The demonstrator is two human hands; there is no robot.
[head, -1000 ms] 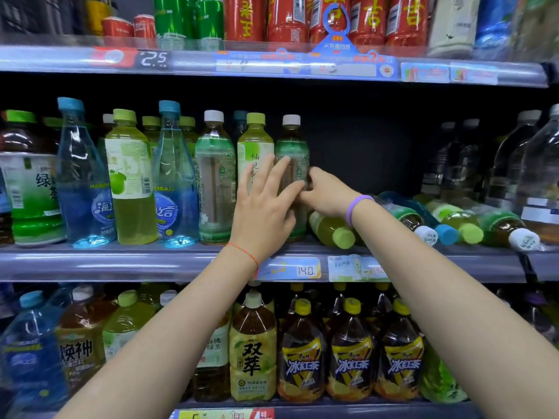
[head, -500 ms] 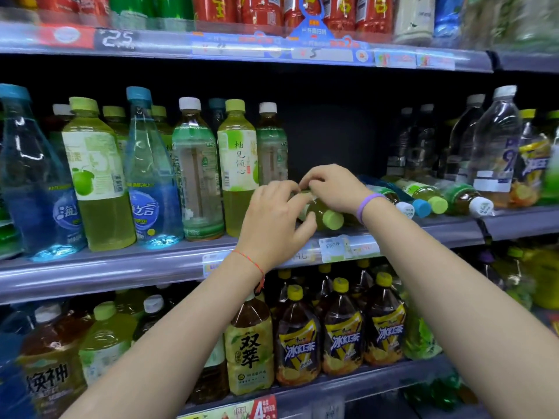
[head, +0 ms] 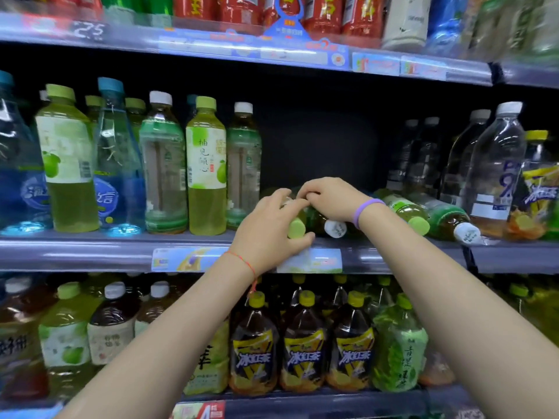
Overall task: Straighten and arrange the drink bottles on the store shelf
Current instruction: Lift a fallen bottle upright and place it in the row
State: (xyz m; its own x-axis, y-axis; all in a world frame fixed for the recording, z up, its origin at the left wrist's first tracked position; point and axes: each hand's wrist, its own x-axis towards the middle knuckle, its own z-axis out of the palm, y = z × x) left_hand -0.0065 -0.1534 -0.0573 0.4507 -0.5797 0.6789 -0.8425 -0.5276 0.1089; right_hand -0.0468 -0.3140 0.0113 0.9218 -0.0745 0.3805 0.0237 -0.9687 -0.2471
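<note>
Gripping toppled bottle [head: 298,226] beside shelf gap [head: 320,146]

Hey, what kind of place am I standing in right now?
Most likely a convenience store or supermarket drinks aisle: tiered shelves packed with bottled teas and waters, price tags clipped along the shelf edges, and a promotional sign hanging from the top shelf.

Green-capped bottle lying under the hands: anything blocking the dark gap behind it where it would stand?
Nothing visible blocks it. The left hand grips the lying green-capped bottle and the right hand rests on its top. The dark gap behind shows no bottles. A lying white-capped bottle sits beside it, not behind.
</note>
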